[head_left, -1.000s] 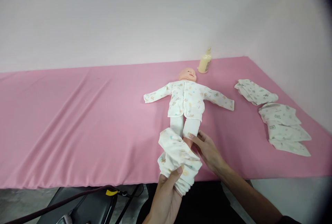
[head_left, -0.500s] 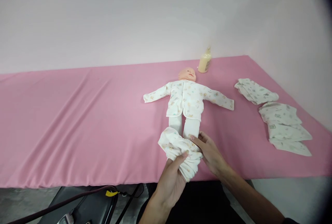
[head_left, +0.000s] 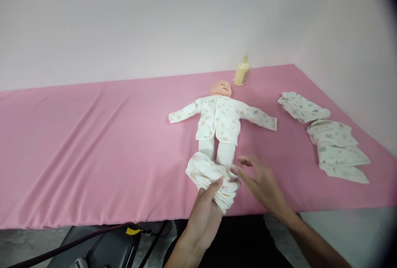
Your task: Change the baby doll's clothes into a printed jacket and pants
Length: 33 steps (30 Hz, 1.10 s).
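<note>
A baby doll [head_left: 221,88] lies on its back in a white printed jacket [head_left: 218,117], arms spread out. Its white legs [head_left: 226,155] point toward me. Bunched around their lower ends are white printed baby pants [head_left: 203,168], which hide the feet. My left hand [head_left: 206,208] grips the pants from below, thumb on top of the gathered cloth. Just right of the waistband is my right hand [head_left: 259,181], slightly blurred, its fingers apart; whether a fingertip still touches the cloth I cannot tell.
A pump bottle of pale yellow liquid [head_left: 241,73] stands behind the doll's head. Folded printed clothes [head_left: 304,107] and another layered pile [head_left: 336,148] lie at the right. Pink cloth [head_left: 93,156] covers the table. A black chair [head_left: 99,247] is below the front edge.
My right hand has let go of the waistband and drawn back to the right, its fingers opening. My left hand keeps its grip on the pants. The view has shifted slightly.
</note>
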Tool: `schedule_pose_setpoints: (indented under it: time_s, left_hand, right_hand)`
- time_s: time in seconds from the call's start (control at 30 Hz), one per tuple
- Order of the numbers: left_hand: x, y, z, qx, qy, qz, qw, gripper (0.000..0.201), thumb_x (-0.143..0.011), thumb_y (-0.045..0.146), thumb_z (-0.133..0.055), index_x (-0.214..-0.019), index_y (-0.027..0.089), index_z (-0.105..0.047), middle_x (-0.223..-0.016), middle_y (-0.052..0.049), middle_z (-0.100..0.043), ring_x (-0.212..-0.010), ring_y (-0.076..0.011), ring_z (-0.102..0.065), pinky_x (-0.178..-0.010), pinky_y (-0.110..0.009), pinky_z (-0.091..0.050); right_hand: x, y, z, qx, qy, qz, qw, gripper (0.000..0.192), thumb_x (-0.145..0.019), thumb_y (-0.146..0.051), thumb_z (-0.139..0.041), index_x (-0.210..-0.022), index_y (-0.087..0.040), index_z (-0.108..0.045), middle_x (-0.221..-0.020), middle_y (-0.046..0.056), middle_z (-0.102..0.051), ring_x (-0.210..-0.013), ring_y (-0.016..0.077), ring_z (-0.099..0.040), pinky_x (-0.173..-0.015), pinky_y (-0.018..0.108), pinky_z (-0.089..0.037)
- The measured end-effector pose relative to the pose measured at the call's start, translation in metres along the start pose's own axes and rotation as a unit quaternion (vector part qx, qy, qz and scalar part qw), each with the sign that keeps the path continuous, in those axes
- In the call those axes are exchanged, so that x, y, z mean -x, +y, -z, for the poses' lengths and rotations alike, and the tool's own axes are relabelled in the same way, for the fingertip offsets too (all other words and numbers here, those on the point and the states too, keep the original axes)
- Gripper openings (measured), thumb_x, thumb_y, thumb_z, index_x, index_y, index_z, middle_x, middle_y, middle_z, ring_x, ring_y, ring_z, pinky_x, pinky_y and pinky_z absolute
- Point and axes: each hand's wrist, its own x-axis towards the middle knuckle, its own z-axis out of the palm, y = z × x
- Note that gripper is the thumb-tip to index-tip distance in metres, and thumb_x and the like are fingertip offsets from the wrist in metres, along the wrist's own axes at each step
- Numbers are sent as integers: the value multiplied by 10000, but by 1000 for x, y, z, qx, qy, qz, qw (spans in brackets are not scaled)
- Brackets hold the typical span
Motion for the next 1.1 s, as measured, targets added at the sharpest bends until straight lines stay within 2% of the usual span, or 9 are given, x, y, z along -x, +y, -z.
schedule_pose_setpoints:
  time_s: [0.07,0.2,0.3,0.43,0.5,0.67,0.87,1.0,1.1]
  left_hand:
    - [1,2,-1,-5,-7,-4,1000,487,-947,262,-587,-1421,194,-500,-1342,-110,-603,-1233,-264,-573,-1068,-406,-428]
    - [6,6,0,-34,-13,17,999,499,-935,257,-607,-1421,189,-511,-1307,-109,-623,-1199,-257,-586,-1032,-370,-437]
    - [10,7,2,-38,-14,37,998,507,-928,253,-620,-1417,179,-510,-1288,-116,-628,-1166,-253,-602,-993,-357,-452]
    - [8,7,5,-43,-12,69,997,479,-949,316,-595,-1406,195,-513,-1306,-108,-614,-1175,-235,-591,-941,-319,-470]
    - [6,8,5,-41,-15,88,995,492,-960,380,-571,-1417,213,-499,-1312,-101,-610,-1181,-233,-586,-928,-314,-475]
    - [1,11,5,-42,-32,124,991,573,-975,520,-483,-1438,183,-483,-1301,-110,-616,-1198,-235,-574,-976,-325,-455]
    - [2,7,8,-50,-79,111,989,571,-988,548,-421,-1472,246,-446,-1346,-76,-597,-1247,-221,-549,-1049,-338,-422]
    - [4,1,11,-68,-58,114,989,566,-972,550,-462,-1451,249,-478,-1360,-76,-595,-1273,-229,-540,-1097,-361,-399]
    - [4,-5,10,-75,-31,97,992,545,-956,514,-526,-1439,263,-494,-1400,-66,-571,-1316,-233,-511,-1138,-370,-369]
  right_hand:
    - [12,-5,5,21,8,44,999,283,-856,-431,-676,-1082,-262,-651,-1145,84,-663,-1089,295,-603,-923,439,-480]
    - [27,-13,4,32,-124,69,989,548,-809,-440,-731,-1300,-309,-526,-1281,74,-583,-1154,285,-560,-948,439,-494]
    - [32,-14,-1,79,-152,77,982,642,-806,-478,-726,-1355,-303,-443,-1324,77,-540,-1172,280,-537,-959,459,-489]
    - [40,-14,-12,159,-133,136,969,820,-757,-533,-760,-1418,-268,-352,-1343,108,-521,-1173,300,-520,-963,490,-475]
    - [44,-15,-16,190,-114,161,962,846,-770,-485,-759,-1448,-256,-308,-1341,117,-520,-1172,305,-517,-968,501,-467]
    - [46,-20,-21,214,-82,183,956,766,-792,-223,-669,-1456,-241,-288,-1291,108,-540,-1154,277,-523,-953,459,-481]
    - [44,-26,-31,274,-37,193,941,693,-752,-129,-592,-1402,-220,-369,-1209,107,-574,-1074,281,-561,-901,468,-515]
    - [48,-27,-42,345,-9,167,923,613,-736,-99,-556,-1331,-199,-450,-1172,118,-607,-998,287,-605,-768,436,-565]
    - [52,-26,-43,399,-8,202,894,628,-771,-86,-537,-1385,-147,-426,-1271,157,-597,-1012,296,-626,-712,410,-584]
